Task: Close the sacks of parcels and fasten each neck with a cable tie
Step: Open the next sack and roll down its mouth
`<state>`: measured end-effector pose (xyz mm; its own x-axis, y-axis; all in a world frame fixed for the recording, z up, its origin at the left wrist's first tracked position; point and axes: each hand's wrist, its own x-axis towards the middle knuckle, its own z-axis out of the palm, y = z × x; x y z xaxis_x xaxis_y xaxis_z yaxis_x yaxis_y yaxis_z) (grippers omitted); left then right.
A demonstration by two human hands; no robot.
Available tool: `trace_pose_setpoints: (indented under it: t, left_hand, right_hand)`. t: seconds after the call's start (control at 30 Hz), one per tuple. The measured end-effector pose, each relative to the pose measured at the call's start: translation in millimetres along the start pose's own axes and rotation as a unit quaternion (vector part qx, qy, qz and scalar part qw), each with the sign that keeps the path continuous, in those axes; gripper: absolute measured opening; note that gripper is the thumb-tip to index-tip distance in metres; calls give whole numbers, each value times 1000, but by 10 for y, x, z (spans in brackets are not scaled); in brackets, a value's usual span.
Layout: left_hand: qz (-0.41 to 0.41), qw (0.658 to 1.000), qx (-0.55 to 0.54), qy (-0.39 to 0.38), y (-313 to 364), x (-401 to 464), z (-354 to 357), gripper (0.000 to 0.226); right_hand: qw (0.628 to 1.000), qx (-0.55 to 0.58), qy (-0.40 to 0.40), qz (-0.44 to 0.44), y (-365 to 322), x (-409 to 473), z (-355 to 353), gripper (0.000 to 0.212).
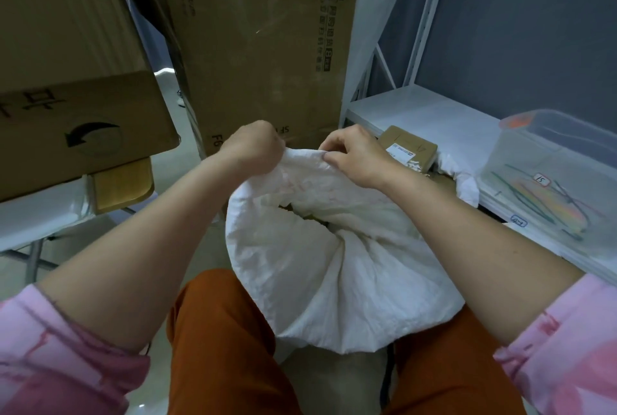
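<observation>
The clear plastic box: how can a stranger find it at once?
Look at the white shelf on the right. The clear plastic box stands on its near end, right of the white sack. Unlike the brown parcel beside it, it is see-through and holds coloured cable ties.

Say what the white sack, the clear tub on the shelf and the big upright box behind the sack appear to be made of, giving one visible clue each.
White sack: probably woven plastic, matt; it creases stiffly.
Clear tub: translucent plastic; coloured strips show through its wall.
Upright box: brown cardboard, matt, printed.
</observation>
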<state>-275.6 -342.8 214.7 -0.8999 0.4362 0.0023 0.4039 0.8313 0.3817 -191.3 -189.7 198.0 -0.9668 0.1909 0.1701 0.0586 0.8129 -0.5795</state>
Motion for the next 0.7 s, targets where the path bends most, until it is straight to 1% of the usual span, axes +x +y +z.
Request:
trace_pose_setpoints:
  t: [0.07,0.1,0.17,0.2,0.23,0.3,0.37,0.43,0.47,0.5,0.57,0.6,0.63,0.67,0.7]
  left_hand:
    - [41,997,45,55,52,-78,0,34]
    - [68,995,46,59,81,-116,-14,37]
    - [104,993,55,14,118,-176,-64,32]
    - [109,991,79,-7,107,-181,-82,22]
    - [109,988,108,-15,83,-181,-90,20]
    - [93,985,143,-28,17,-168,-74,29]
    - [73,979,185,-48,-30,-183,-52,27]
    - [63,971,225,-41,-44,-191,-26,22]
    - [71,970,230,-25,-38,-199,-14,21]
    - [89,973,214,-8,-15,-212,-3,29]
    - [140,981,136,19,81,-251,5,47]
    - [162,981,105,31,134,-272,8,46]
    - [173,980,93,42,172,-278,15,36]
    - [174,978,98,57,189,-266,29,25]
    - [162,978,112,69,183,-245,41,20]
  right_hand:
    - [999,25,-15,13,-23,25,11,15]
    - [999,39,-21,20,-30,36,14,16]
    - [997,67,-29,33,-32,60,7,19]
    - [996,77,-30,38,-29,65,-3,21]
    - [995,82,-29,44,-21,72,-15,22]
    - [995,75,-23,55,1,95,-26,25]
    - [996,51,-20,64,3,113,0,27]
    - [997,23,-9,70,-3,129,50,30]
    - [997,13,-4,72,-7,135,70,30]
    - [997,8,-4,72,-12,138,89,29]
    - [997,22,-20,71,-27,142,108,23]
    - [996,35,-31,70,-38,140,108,20]
    - [996,52,-37,69,-52,136,105,17]
    - [995,70,-34,67,-57,133,99,13]
    - [994,85,-26,62,-58,120,89,9]
